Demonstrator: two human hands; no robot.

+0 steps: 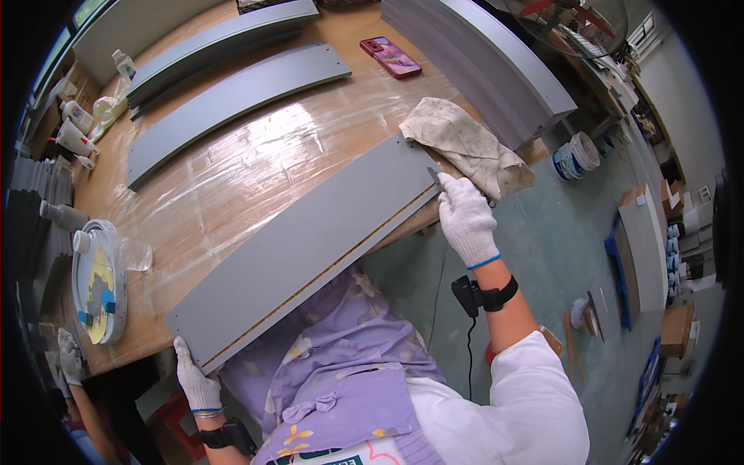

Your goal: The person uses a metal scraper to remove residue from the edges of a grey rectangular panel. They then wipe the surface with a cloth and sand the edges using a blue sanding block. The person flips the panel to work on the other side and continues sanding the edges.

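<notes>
Cannot see most fingers of the left grip (195, 381), lost beneath the near end of the grey panel (302, 244); cannot fully see those of the right grip (467, 218) either, at the far end. Cannot tell whether the dark sliver (433, 175) just beside the right grip is a tool or a fitting. Cannot view the panel's underside, or the worktop (240, 147) below it. Cannot follow the panel stack (480, 66) or the fan (590, 18) past the upper edge, nor the purple apron (341, 391) past the lower. Cannot make out a co-worker's gloved hand (70, 358) clearly, blurred near the dark left rim.
</notes>
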